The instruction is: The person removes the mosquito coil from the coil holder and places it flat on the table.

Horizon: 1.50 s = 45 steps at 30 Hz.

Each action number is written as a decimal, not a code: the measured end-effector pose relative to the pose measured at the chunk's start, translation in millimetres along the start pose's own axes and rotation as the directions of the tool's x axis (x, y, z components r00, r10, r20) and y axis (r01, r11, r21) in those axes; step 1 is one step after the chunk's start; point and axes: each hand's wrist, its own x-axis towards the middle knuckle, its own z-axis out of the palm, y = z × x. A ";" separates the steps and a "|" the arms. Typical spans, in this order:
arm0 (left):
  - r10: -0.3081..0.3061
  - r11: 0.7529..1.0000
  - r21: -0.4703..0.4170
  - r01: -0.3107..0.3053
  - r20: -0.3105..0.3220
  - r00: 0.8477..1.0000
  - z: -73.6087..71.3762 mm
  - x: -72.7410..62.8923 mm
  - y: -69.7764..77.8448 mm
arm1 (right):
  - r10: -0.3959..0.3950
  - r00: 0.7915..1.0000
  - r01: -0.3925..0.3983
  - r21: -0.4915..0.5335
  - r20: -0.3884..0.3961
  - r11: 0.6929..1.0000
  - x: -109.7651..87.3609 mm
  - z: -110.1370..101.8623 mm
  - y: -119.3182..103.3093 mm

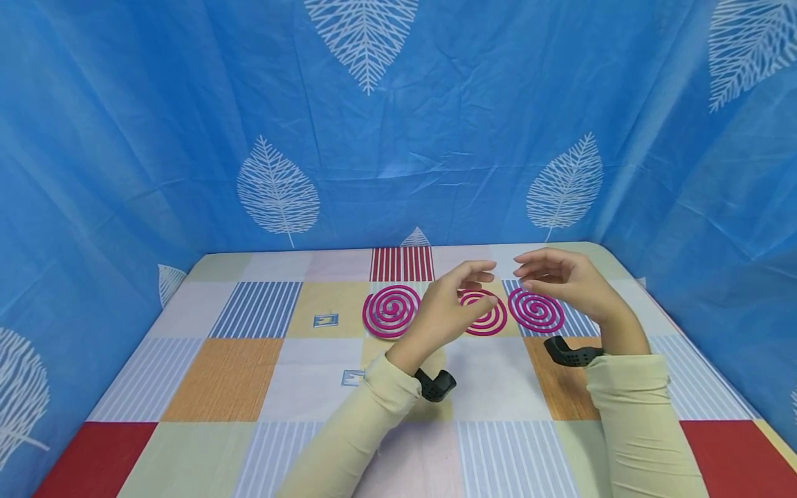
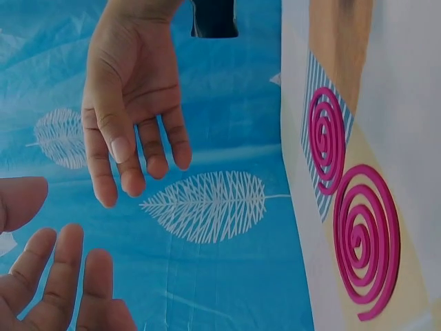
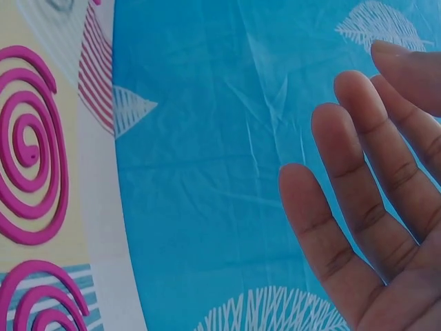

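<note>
Three magenta spiral coils lie flat in a row on the patchwork cloth: a left coil (image 1: pixel 391 312), a middle coil (image 1: pixel 496 319) and a right coil (image 1: pixel 537 310). My left hand (image 1: pixel 450 304) is raised above the table, in front of the middle coil and partly covering it in the head view. Above the right coil hovers my right hand (image 1: pixel 563 277), its fingertips pointing toward the left hand. Both hands hold nothing; their fingers are loosely bent and apart, with palms facing each other in the left wrist view. Neither hand touches a coil.
A patchwork tablecloth (image 1: pixel 224 377) covers the table. Blue drapes (image 1: pixel 429 131) with white leaf prints stand behind it and at both sides. Each wrist carries a black mount, one at the left wrist (image 1: pixel 438 385) and one at the right wrist (image 1: pixel 568 353).
</note>
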 end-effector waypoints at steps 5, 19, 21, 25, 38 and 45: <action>0.005 0.999 0.032 -0.005 0.008 1.000 -6.0 -4.2 -2.2 | 0.001 1.000 -0.001 -0.013 0.024 1.000 2.6 6.0 -1.6; 0.089 0.984 0.147 -0.097 0.062 0.994 -36.0 -13.6 -8.5 | 0.029 0.995 -0.021 -0.083 0.094 0.996 13.0 25.8 -4.8; 0.085 0.984 0.150 -0.096 0.074 0.994 -40.7 -14.8 -10.2 | 0.044 0.994 -0.034 -0.096 0.101 0.995 14.1 28.7 -4.7; 0.088 0.982 0.158 -0.103 0.097 0.991 -49.9 -17.7 -13.9 | 0.062 0.992 -0.049 -0.111 0.113 0.993 16.6 35.3 -3.4; 0.143 0.979 0.127 -0.160 0.132 0.981 -74.7 -24.3 -28.0 | 0.011 0.995 -0.005 -0.060 0.101 0.998 23.4 60.7 4.0; 0.120 0.983 0.126 -0.133 0.106 0.987 -86.6 -29.8 -34.3 | 0.028 0.994 -0.024 -0.044 0.106 0.999 26.0 70.2 7.0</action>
